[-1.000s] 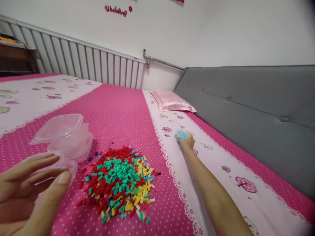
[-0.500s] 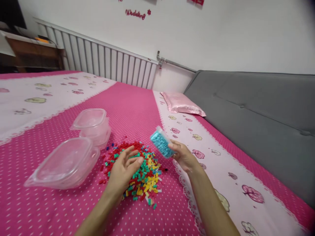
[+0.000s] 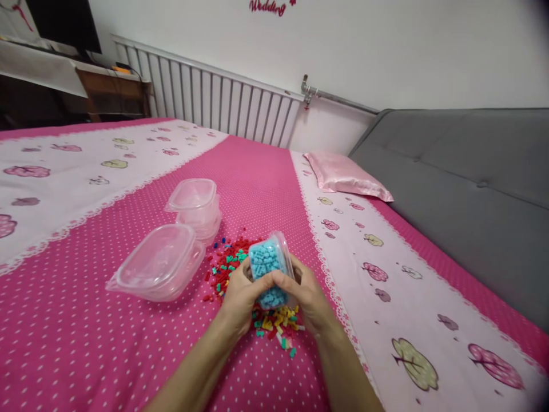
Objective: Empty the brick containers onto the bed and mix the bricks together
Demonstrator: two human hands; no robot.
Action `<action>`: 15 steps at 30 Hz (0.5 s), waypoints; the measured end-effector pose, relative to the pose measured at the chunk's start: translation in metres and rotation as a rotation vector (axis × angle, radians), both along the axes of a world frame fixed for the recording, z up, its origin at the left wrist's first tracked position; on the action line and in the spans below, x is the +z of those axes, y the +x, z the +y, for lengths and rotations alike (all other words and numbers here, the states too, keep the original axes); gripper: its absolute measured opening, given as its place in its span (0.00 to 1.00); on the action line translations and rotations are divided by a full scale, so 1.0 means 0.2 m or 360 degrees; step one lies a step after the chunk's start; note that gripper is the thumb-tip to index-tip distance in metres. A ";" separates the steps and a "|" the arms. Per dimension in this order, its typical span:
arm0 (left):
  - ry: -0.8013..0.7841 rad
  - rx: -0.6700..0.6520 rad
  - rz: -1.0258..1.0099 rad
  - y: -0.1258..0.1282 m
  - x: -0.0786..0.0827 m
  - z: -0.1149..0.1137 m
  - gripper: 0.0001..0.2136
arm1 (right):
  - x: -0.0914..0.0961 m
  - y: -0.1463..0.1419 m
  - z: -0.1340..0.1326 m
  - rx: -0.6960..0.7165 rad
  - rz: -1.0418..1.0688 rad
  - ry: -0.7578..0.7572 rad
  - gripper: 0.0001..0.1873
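Both hands grip a small clear plastic container (image 3: pixel 281 249) packed with light-blue toy bricks (image 3: pixel 263 260). My left hand (image 3: pixel 240 294) wraps its left side, and my right hand (image 3: pixel 309 294) wraps its right side. The thumbs meet across the near face, and the other fingers are partly hidden behind. The container is tilted, with its rim or lid edge turned to the right. Beneath it lies a pile of small loose bricks (image 3: pixel 229 257) in red, green, yellow and other colours, partly covered by the hands and container.
Left of the pile stand clear plastic containers: a larger one (image 3: pixel 156 263) in front and a stack of smaller ones (image 3: pixel 195 200) behind. All rest on a pink dotted bedspread (image 3: pixel 171 355). A pink pillow (image 3: pixel 347 177) lies by the grey headboard (image 3: pixel 463 183). A radiator (image 3: pixel 214 91) lines the wall.
My left hand has left its place over the pile and joined my right hand on the container. The container has moved over the pile and turned. The camera view has swung left.
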State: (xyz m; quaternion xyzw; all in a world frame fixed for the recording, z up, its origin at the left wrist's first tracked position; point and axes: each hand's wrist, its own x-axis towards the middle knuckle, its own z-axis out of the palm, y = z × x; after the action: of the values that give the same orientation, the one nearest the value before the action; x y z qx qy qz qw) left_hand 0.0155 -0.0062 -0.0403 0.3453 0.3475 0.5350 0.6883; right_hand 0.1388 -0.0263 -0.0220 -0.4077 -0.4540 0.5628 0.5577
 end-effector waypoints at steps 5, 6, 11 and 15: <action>-0.0100 -0.0103 -0.0047 0.01 0.02 -0.01 0.21 | 0.01 0.03 0.00 0.0120 0.0060 -0.0057 0.25; -0.0138 -0.0128 -0.0069 0.01 0.02 -0.01 0.20 | 0.01 0.03 0.00 0.0110 0.0099 -0.0093 0.25; -0.0261 -0.0105 -0.0122 0.02 0.04 0.00 0.20 | 0.01 0.01 0.01 -0.0012 0.0222 -0.0214 0.25; -0.0189 0.0013 -0.0035 0.01 0.03 0.02 0.21 | -0.02 0.01 0.04 -0.0143 0.0290 -0.0261 0.25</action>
State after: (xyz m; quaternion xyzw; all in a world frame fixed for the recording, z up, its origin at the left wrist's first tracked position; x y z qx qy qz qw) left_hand 0.0182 -0.0029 -0.0334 0.2966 0.3723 0.5200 0.7092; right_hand 0.1406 -0.0189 -0.0270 -0.4189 -0.3352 0.6072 0.5860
